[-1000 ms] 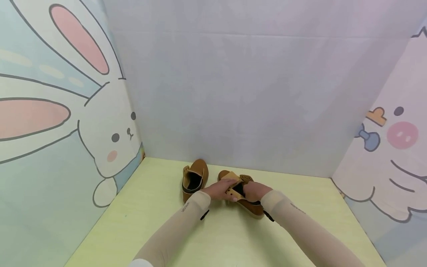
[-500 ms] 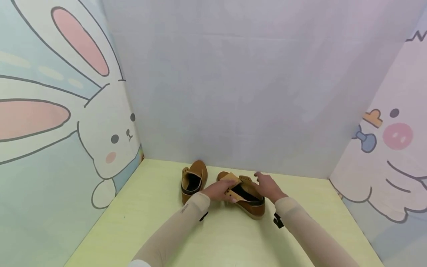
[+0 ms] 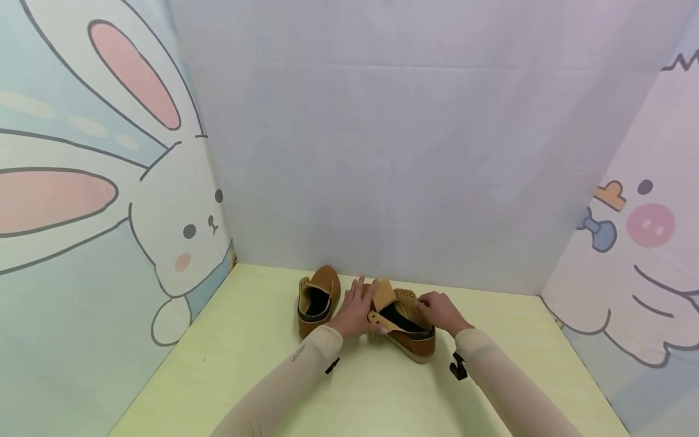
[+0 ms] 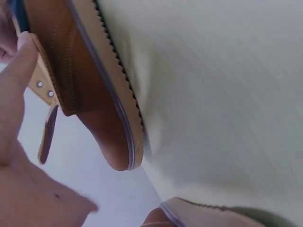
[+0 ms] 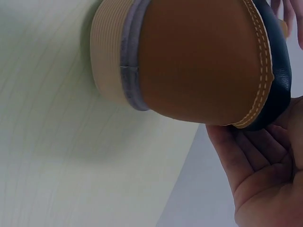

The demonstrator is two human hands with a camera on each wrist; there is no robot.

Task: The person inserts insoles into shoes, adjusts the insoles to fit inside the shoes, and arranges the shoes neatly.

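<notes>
A brown lace-less shoe sits on the floor, its opening spread and its tan tongue raised. My left hand lies by its front with straight, spread fingers; in the left wrist view, a digit touches the edge of the near eyelet flap. At the far side of the collar, my right hand pinches the edge with curled fingers. The right wrist view shows the brown heel with its dark padded collar, my right hand behind it. Its fingertips are partly hidden.
The matching brown shoe stands to the left, toe toward the grey back wall. A rabbit-printed wall borders the pale yellow surface on the left, another printed wall on the right.
My right hand has come out of the shoe's opening and moved right to the far collar edge. My left hand has let the tongue go and spread its fingers; the tongue stands higher.
</notes>
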